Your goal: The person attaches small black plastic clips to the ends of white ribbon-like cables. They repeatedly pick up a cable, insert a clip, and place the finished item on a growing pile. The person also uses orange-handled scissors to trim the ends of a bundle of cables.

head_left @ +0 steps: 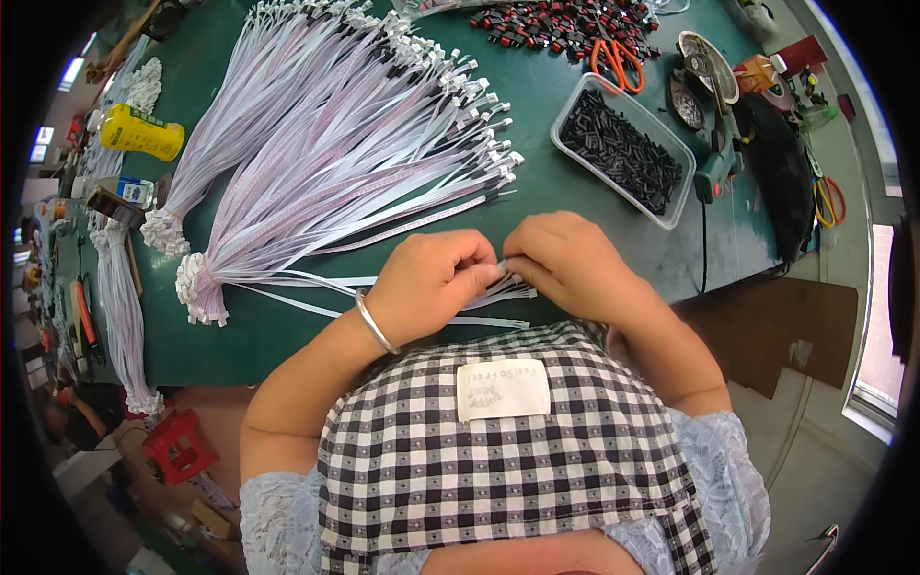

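2 hands meet at the near edge of the worktop (287, 353), and from my remote seat I watch their fingertips come together on a small pale piece (501, 267). The left hand (433, 285) has its grip closed in a pinch, thumb against finger, with the piece between them. The right hand (567, 265) closes its grip on the same piece from the other side; the fingers hide most of it, so I cannot tell its shape.

Just below the fingers I see loose white cables (484, 322), some passing under the left hand. A silver bracelet (376, 323) rings the left wrist, and a checked apron (498, 460) spreads below both hands.

Farther out, left of the hands, 2 big cable bundles (316, 177) fan across the worktop, their gathered ends toward the left and their connectors (479, 125) toward the upper right. Beyond them I have a yellow bottle (142, 132) lying on its side and a slimmer bundle (122, 307) along the left edge.

To the right sits a clear tub (610, 191) of short black tubes (623, 144). Past it I make out orange-handled scissors (618, 67) beside a heap of red and black parts (561, 27), then a metal dish (707, 65).
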A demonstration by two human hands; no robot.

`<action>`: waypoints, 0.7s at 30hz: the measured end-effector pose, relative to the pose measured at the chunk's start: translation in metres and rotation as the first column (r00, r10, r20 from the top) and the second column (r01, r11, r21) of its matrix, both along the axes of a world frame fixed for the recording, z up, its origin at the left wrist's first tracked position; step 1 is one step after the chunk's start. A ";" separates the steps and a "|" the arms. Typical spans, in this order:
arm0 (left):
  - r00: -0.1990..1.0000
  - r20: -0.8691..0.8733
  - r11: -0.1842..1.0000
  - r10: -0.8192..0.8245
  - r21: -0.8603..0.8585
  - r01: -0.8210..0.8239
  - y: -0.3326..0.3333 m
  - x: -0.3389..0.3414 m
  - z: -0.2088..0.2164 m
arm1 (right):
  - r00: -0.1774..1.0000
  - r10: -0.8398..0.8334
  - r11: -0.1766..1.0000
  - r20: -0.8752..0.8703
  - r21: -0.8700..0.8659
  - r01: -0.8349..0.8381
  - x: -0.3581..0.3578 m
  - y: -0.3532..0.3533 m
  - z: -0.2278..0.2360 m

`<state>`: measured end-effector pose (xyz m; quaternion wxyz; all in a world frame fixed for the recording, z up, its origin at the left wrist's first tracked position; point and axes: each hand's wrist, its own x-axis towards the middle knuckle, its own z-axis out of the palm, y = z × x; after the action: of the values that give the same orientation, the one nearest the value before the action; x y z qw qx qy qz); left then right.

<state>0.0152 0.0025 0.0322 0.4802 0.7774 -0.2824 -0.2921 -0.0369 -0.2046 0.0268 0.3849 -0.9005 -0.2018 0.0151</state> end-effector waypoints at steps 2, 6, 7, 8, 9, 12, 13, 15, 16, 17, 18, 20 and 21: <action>0.988 0.156 1.000 0.014 0.019 -0.017 -0.003 0.003 -0.006 | 0.993 -0.014 0.998 0.121 -0.062 0.021 0.008 -0.001 -0.008; 0.680 0.733 0.998 0.001 0.045 -0.050 -0.016 0.017 -0.018 | 0.888 -0.060 0.969 0.455 -0.185 0.161 0.018 -0.016 0.002; 0.638 0.770 0.994 -0.018 0.084 -0.074 -0.017 0.021 -0.019 | 0.895 -0.098 0.954 0.435 -0.216 0.210 0.021 -0.024 0.007; 0.593 0.804 0.988 -0.039 0.121 -0.099 -0.018 0.026 -0.022 | 0.879 -0.144 0.935 0.455 -0.229 0.271 0.024 -0.036 0.008; 0.546 0.835 0.981 -0.063 0.152 -0.119 -0.020 0.031 -0.024 | 0.876 -0.157 0.885 0.456 -0.329 0.329 0.025 -0.050 0.010; 0.562 0.827 0.989 0.014 0.071 -0.130 -0.024 0.042 -0.028 | 0.887 -0.189 0.743 0.421 -0.529 0.410 0.027 -0.084 0.013; 0.559 0.829 0.990 0.006 0.075 -0.122 -0.024 0.040 -0.025 | 0.893 -0.205 0.697 0.401 -0.580 0.421 0.029 -0.090 0.011; 0.666 0.733 0.985 -0.137 0.170 0.016 -0.020 0.031 -0.009 | 0.899 -0.208 0.716 0.384 -0.567 0.408 0.033 -0.098 0.003; 0.709 0.674 0.974 -0.209 0.212 0.086 -0.015 0.025 -0.005 | 0.904 -0.207 0.727 0.374 -0.559 0.398 0.035 -0.101 -0.001; 0.757 0.590 0.959 -0.280 0.206 0.195 -0.010 0.019 -0.005 | 0.916 -0.206 0.738 0.343 -0.560 0.376 0.037 -0.103 -0.004; 0.765 0.563 0.948 -0.314 0.226 0.223 -0.006 0.010 -0.004 | 0.927 -0.199 0.752 0.317 -0.558 0.352 0.040 -0.104 -0.004; 0.775 0.504 0.923 -0.380 0.261 0.283 0.000 -0.003 -0.006 | 0.939 -0.228 0.771 0.259 -0.540 0.337 0.040 -0.104 -0.006; 0.808 0.458 0.923 -0.372 0.280 0.266 0.000 -0.005 -0.004 | 0.937 -0.258 0.778 0.235 -0.524 0.346 0.041 -0.104 -0.005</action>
<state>0.0105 0.0024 0.0279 0.2521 0.8121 -0.4933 -0.1833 0.0042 -0.3087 0.0214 0.0863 -0.9922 -0.0694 -0.0565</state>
